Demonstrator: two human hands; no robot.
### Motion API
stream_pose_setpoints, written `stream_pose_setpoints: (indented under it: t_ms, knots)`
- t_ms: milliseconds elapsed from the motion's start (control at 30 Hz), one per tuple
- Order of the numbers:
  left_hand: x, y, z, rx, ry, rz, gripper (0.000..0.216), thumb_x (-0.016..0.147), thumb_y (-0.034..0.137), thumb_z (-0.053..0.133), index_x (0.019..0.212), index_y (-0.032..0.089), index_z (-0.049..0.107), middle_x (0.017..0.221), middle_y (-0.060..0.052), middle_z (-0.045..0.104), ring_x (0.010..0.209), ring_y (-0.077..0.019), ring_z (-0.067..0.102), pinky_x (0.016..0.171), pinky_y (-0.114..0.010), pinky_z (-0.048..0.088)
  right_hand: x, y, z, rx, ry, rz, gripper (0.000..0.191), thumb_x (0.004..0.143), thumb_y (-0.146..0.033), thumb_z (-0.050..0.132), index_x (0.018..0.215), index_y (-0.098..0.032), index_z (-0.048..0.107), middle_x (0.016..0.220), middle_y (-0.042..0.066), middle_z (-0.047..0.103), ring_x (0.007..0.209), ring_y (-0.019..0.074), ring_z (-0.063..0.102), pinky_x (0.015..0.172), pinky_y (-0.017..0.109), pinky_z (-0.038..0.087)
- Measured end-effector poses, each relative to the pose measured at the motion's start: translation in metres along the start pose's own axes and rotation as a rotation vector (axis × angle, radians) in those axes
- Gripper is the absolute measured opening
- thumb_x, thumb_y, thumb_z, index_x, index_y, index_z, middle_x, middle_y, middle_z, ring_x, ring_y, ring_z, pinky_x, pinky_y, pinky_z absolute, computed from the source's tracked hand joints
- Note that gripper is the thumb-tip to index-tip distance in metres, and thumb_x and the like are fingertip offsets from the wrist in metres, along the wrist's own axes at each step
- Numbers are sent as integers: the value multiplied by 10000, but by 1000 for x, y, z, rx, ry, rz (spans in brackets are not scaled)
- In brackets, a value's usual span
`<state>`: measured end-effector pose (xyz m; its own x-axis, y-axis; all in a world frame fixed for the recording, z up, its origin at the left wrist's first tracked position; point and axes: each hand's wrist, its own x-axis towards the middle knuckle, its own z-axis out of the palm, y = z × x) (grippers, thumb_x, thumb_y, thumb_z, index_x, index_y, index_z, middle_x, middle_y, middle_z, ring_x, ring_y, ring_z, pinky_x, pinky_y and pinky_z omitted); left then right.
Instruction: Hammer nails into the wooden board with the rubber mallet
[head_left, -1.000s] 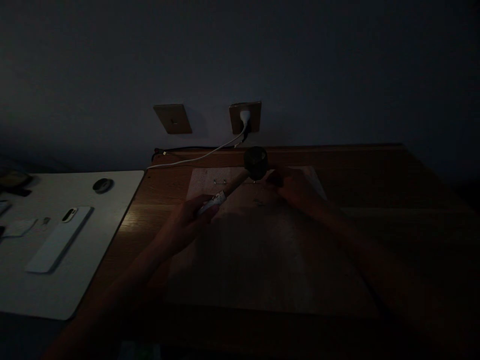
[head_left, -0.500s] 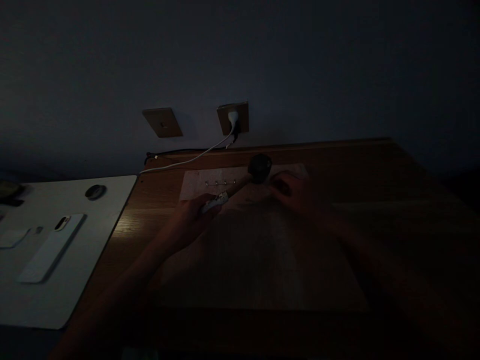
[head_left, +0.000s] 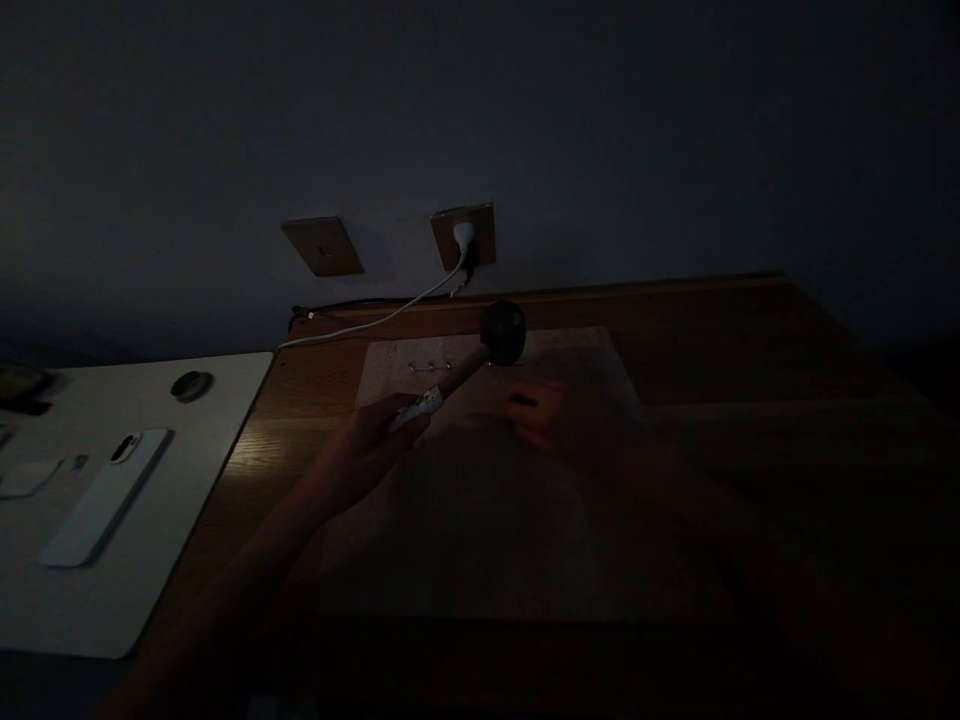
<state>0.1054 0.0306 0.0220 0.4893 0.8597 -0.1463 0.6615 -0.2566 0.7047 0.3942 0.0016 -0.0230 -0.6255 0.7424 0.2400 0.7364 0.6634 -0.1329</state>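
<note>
My left hand (head_left: 375,445) is wrapped round the white-wrapped grip of a mallet (head_left: 504,333) with a dark, rounded head and a wooden handle. The mallet's head is raised above the far part of a pale board (head_left: 525,560), pointing away to the right. My right hand (head_left: 551,415) is over the board, just right of the mallet, with its fingers curled together. Whatever may be between those fingers is too dark to see. Along the board's far side stand small shiny nails (head_left: 430,366) in a row, partly hidden by the mallet.
The board lies on a brown wooden table (head_left: 300,440). To the left, a white tabletop (head_left: 150,590) carries a phone (head_left: 105,500) and a dark round ring (head_left: 190,385). A white cable (head_left: 360,326) runs from a wall socket (head_left: 480,232) behind. The light is very dim.
My right hand has come left and nearer, away from the board's far edge. The mallet, still in my left hand, has shifted slightly left.
</note>
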Motion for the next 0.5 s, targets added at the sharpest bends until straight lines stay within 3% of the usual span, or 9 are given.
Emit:
stream_pose_setpoints:
  t_ms: [100,200,333,500]
  knots:
    - [0,-2,0,-13,-6,-9,497,961,554,511,1192,159,705,742,-14,659,609,-145,557,560,-239,390,-7,18,3,130,68,47,229,897,-61,623,1045,-173,757,1074,113,719,916,235,708,795,386,602]
    - [-1,-3,0,-23,-8,-25,509,959,561,512,1205,156,697,736,-12,648,605,-143,549,546,-235,381,-16,21,6,129,76,-8,318,891,-50,600,1130,-192,754,1147,130,722,1031,271,699,854,428,599]
    - [-3,-6,-2,-42,-18,-37,497,960,563,519,1184,155,693,712,-6,621,602,-138,534,535,-227,369,-30,7,6,36,30,-82,396,940,-17,518,1201,-225,733,1189,115,740,1110,271,683,868,415,600]
    - [-5,-9,-3,-70,-45,-34,497,969,576,517,1181,161,691,729,-7,622,607,-138,526,541,-231,369,-43,2,-6,-143,-42,-146,370,947,4,484,1134,-192,736,1114,124,764,993,261,706,722,365,599]
